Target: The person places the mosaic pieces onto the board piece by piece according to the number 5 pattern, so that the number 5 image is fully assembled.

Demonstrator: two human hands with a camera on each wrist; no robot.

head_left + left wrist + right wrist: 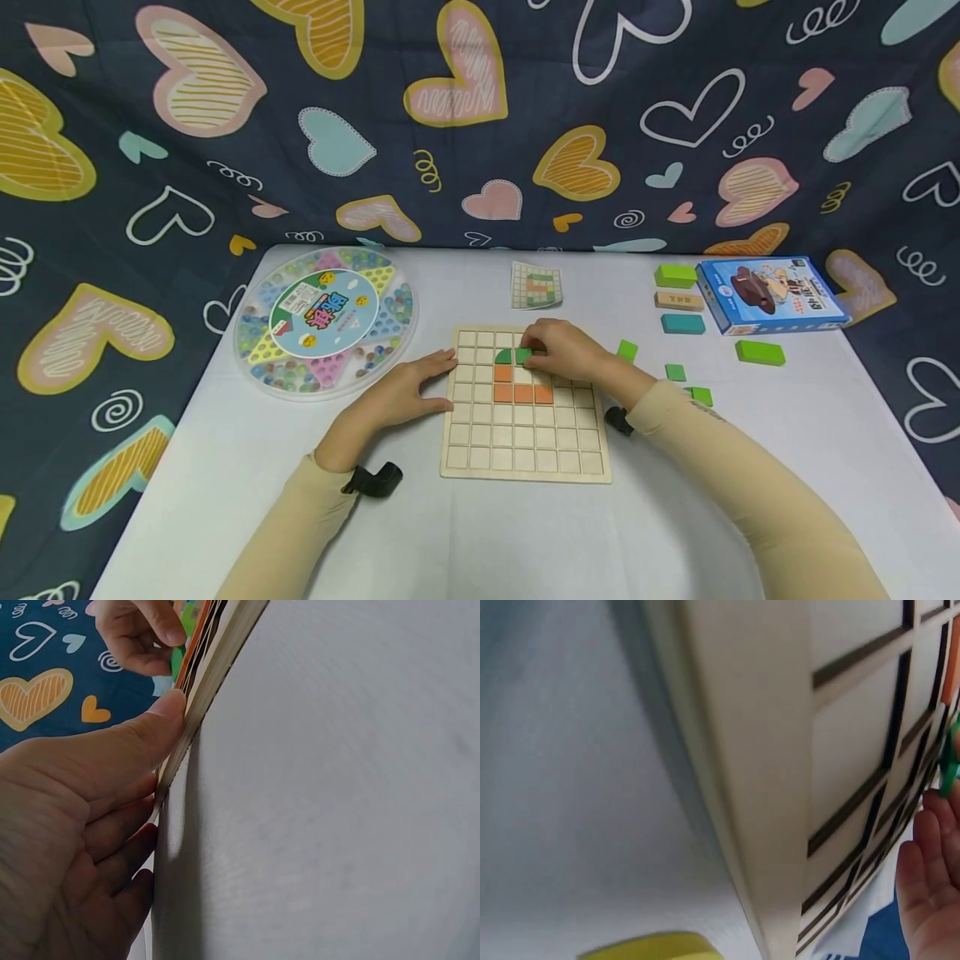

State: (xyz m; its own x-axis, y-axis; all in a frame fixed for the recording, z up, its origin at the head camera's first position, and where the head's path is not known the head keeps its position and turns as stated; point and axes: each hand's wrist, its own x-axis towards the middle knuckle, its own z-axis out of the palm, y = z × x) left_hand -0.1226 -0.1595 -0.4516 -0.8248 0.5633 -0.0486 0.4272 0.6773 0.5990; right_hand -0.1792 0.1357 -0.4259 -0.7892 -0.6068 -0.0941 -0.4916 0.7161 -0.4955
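Observation:
A wooden grid board lies flat in the middle of the table. My right hand pinches a green square tile over a cell near the board's top; the right wrist view shows this green tile at the fingertips. Left of it sits a green rounded tile, with an orange tile below and a row of orange tiles beneath that. My left hand rests against the board's left edge, its thumb touching the rim and its fingers extended.
A patterned card lies behind the board. At the left is a round marble game box. To the right are loose green tiles, several blocks and a blue box. A heart-print cloth hangs behind.

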